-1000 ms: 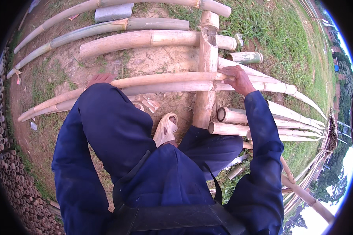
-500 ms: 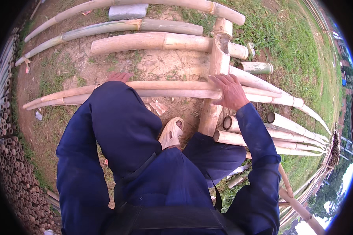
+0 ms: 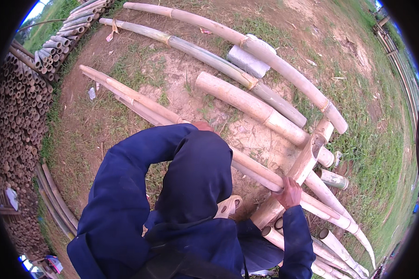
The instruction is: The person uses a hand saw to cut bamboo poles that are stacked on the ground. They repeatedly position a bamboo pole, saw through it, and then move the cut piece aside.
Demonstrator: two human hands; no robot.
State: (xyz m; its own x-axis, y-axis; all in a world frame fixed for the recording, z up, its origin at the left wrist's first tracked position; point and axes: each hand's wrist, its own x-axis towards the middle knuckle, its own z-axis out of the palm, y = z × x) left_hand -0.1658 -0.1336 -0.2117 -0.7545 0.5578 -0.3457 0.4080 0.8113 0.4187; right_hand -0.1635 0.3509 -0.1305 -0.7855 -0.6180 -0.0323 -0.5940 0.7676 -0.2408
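A pair of long peeled bamboo poles runs side by side from far left, past my raised knee, toward the right. My right hand is closed round them, its fingers wrapped over the pale wood beside a notched bamboo post. Near the same poles, beyond my knee, lies my left hand; only a bit of it shows, and my knee and sleeve hide its fingers. The notched post lies on the ground, with an opening cut in its upper side. A thick bamboo piece meets it from the left.
Two longer bamboo poles lie farther out, one greenish and one tan across a grey block. Cut bamboo ends lie at lower right, a short green piece above them. A big bamboo stack fills the left.
My view has turned, so the poles now slope down to the right. My right hand, earlier spread over the post and poles, has closed round the poles. My left hand is more hidden.
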